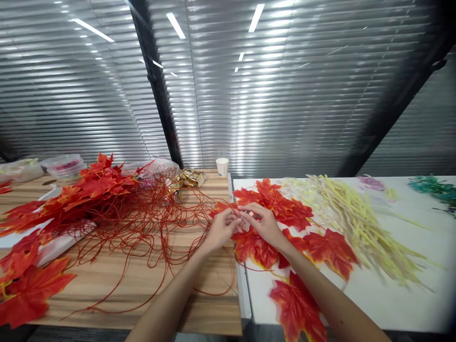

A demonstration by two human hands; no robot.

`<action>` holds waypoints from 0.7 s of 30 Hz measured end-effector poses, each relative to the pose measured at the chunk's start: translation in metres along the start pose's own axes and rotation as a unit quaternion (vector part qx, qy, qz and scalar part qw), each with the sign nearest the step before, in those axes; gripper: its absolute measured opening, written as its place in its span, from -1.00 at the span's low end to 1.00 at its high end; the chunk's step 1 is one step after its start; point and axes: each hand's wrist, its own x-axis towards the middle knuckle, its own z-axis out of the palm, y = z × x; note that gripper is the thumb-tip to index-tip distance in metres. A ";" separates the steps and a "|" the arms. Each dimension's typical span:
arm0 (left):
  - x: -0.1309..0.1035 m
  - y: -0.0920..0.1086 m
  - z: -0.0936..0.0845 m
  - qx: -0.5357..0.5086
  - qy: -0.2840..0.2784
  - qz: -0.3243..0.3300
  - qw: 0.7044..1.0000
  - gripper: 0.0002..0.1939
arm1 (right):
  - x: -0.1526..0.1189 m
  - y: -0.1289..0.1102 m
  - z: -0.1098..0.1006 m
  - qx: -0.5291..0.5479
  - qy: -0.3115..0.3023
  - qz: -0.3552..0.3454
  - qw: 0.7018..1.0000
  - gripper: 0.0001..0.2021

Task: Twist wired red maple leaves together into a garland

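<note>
My left hand [221, 229] and my right hand [263, 224] meet above the seam between two tables, fingertips pinched close together. Thin red cord [166, 237] runs from a loose tangle on the wooden side up to my fingers; the exact spot they grip is partly covered. Just behind my left fingers a red artificial maple leaf [219, 207] shows. More red maple leaves with yellow edges surround my right hand: a cluster [281, 202] behind it, a leaf [254, 247] below it, another [331, 249] to the right, and one [299, 306] under my right forearm.
A heap of red maple leaves [103, 183] lies on the wooden table [210, 313]. Farther back are gold-wrapped packets [192, 177], a paper cup [222, 167] and a clear plastic tub [66, 166]. The white table [402, 313] bears pale yellow strands [359, 223] and green foliage [434, 187].
</note>
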 end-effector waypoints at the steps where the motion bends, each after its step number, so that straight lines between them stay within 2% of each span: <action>1: -0.001 0.000 0.000 0.010 -0.012 0.005 1.000 -0.80 | 0.000 0.000 0.001 0.008 -0.002 0.005 1.000 -0.77; 8: -0.003 -0.004 0.000 0.056 -0.083 0.014 0.995 -0.77 | 0.000 0.006 0.003 0.070 -0.012 0.030 0.997 -0.77; 13: -0.003 -0.006 0.000 0.080 -0.088 0.032 0.992 -0.80 | 0.001 0.007 0.003 0.097 -0.017 0.032 0.995 -0.78; 21: -0.002 -0.010 -0.001 0.113 -0.091 0.021 0.989 -0.83 | 0.000 0.004 0.003 0.100 -0.022 0.032 0.994 -0.83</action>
